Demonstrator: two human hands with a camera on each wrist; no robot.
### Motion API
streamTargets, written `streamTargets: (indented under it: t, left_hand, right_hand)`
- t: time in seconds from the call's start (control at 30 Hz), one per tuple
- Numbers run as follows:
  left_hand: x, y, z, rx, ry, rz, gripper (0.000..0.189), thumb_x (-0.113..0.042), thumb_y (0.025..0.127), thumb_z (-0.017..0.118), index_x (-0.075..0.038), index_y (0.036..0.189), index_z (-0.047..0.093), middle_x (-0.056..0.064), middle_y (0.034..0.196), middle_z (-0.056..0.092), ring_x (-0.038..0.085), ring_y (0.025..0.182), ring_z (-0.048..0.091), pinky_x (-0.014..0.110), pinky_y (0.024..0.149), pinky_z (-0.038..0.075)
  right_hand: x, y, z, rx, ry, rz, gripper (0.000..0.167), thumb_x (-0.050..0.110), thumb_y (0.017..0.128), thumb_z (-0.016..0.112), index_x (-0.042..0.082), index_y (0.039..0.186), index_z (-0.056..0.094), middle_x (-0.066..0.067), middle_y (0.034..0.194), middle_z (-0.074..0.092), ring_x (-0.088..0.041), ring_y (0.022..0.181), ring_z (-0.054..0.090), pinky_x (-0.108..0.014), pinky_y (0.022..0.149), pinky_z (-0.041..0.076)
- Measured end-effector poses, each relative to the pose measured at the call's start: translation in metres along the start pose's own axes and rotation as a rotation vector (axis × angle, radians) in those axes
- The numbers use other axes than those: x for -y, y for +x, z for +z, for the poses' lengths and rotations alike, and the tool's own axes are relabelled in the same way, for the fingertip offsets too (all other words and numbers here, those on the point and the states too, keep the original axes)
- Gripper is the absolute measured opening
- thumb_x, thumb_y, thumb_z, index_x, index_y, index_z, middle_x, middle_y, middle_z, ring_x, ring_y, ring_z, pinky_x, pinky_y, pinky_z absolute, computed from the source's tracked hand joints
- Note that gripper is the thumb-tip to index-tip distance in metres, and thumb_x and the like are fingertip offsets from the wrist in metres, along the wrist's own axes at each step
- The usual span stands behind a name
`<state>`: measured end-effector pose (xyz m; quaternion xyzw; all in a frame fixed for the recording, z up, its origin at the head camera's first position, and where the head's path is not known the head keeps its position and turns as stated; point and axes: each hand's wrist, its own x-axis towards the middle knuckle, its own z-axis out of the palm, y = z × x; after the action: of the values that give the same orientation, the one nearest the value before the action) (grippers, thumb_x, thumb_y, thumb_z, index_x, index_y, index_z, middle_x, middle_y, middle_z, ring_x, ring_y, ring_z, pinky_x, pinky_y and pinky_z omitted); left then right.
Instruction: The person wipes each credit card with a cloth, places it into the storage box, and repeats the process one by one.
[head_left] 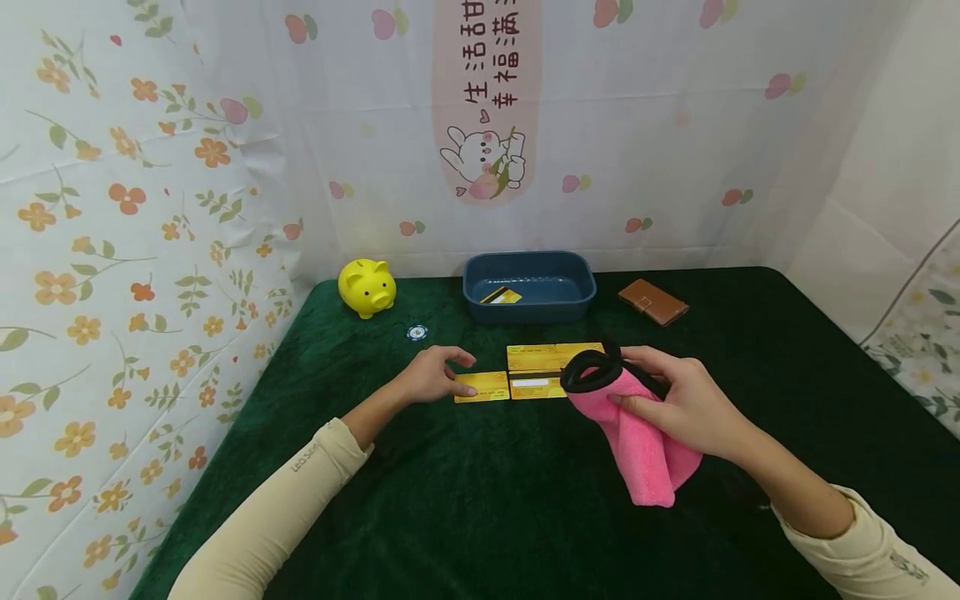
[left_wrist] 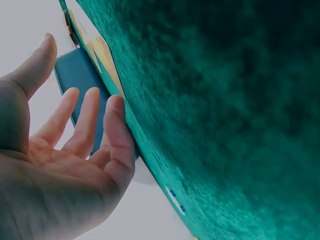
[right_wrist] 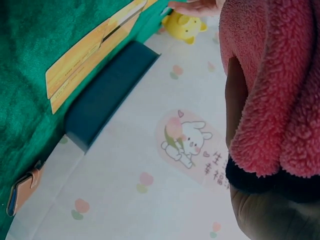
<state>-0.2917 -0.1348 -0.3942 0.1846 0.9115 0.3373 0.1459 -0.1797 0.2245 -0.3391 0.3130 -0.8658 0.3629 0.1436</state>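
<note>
My left hand (head_left: pixel 431 377) is low over the table, its thumb tip at the left edge of a yellow bank card (head_left: pixel 486 387). In the left wrist view the fingers of the left hand (left_wrist: pixel 82 150) are loosely bent with nothing gripped. More yellow cards lie against that one: a row behind (head_left: pixel 551 357) and a card with a dark stripe (head_left: pixel 532 384). A pink fluffy cloth with black edging (head_left: pixel 645 454) hangs from my right hand (head_left: pixel 693 404), pinched between thumb and fingers. It hides the right end of the cards.
A blue tray (head_left: pixel 528 312) with a yellow card (head_left: pixel 506 296) inside stands at the back. Left of it are a yellow piggy bank (head_left: pixel 366 287) and a poker chip (head_left: pixel 417 332). A brown wallet (head_left: pixel 653 302) lies to its right. A patterned curtain (head_left: pixel 390 167) hangs behind.
</note>
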Motion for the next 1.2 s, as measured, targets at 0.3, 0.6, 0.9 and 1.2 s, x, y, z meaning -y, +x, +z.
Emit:
streamTargets:
  t: [0.3, 0.6, 0.9, 1.2]
  left_hand:
    - [0.004, -0.001, -0.003, 0.018, 0.026, -0.061, 0.054, -0.022, 0.083, 0.082, -0.011, 0.131, 0.06, 0.008, 0.131, 0.061, 0.024, 0.108, 0.06, 0.04, 0.092, 0.051]
    - [0.004, -0.002, 0.006, 0.027, 0.028, -0.097, 0.058, -0.022, 0.081, 0.084, -0.014, 0.133, 0.059, 0.006, 0.134, 0.058, 0.026, 0.118, 0.057, 0.042, 0.096, 0.05]
    - [0.006, -0.001, 0.0, 0.03, 0.025, -0.134, 0.061, -0.021, 0.08, 0.085, -0.013, 0.134, 0.058, 0.006, 0.131, 0.059, 0.024, 0.114, 0.057, 0.041, 0.093, 0.051]
    - [0.002, 0.001, -0.001, 0.097, 0.062, -0.181, 0.067, -0.02, 0.076, 0.087, -0.012, 0.135, 0.056, 0.005, 0.126, 0.057, 0.022, 0.11, 0.058, 0.04, 0.091, 0.052]
  right_hand:
    - [0.0, 0.004, 0.001, -0.006, 0.055, -0.021, 0.051, -0.002, 0.085, 0.073, 0.008, 0.133, 0.058, -0.004, 0.113, 0.07, -0.008, 0.081, 0.063, -0.022, 0.07, 0.053]
    - [0.002, 0.007, 0.007, -0.013, 0.117, 0.02, 0.049, -0.001, 0.086, 0.074, 0.008, 0.132, 0.059, -0.009, 0.115, 0.07, -0.009, 0.083, 0.063, -0.024, 0.066, 0.053]
    - [0.013, 0.017, 0.006, 0.009, 0.172, 0.042, 0.048, 0.002, 0.087, 0.074, 0.006, 0.132, 0.058, -0.011, 0.119, 0.069, -0.011, 0.089, 0.065, -0.025, 0.069, 0.055]
    - [0.017, 0.013, -0.005, -0.004, 0.208, 0.044, 0.047, 0.001, 0.087, 0.073, 0.008, 0.131, 0.058, -0.008, 0.115, 0.07, -0.011, 0.082, 0.065, -0.026, 0.064, 0.055]
